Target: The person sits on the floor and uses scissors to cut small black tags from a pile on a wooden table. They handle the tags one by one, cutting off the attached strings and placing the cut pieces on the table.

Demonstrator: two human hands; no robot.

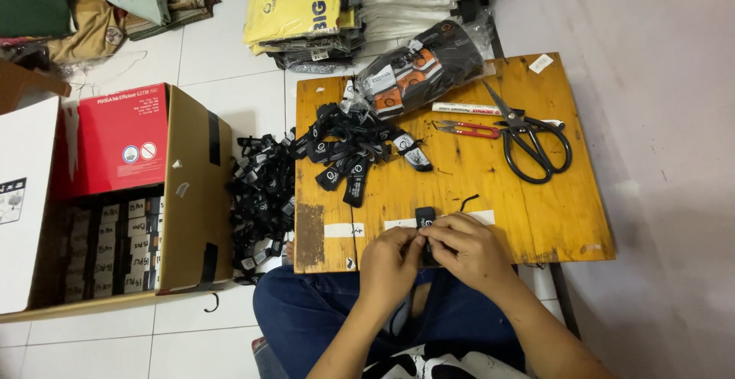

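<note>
My left hand [390,260] and my right hand [467,247] meet at the near edge of a small wooden table [536,210]. Together they pinch a small black strap tag [425,216] with a white mark, and a thin black cord end curls up beside it toward the right. Further back on the table lies a loose heap of the same black strap tags [356,145]. Behind the heap rests a clear plastic bag [421,69] stuffed with black and orange items.
Large black scissors [532,142], small red snips [467,129] and a white marker [467,108] lie at the table's back right. A pile of black tags [262,203] covers the floor left of the table, beside an open cardboard box [187,195]. Folded cloth stacks sit behind.
</note>
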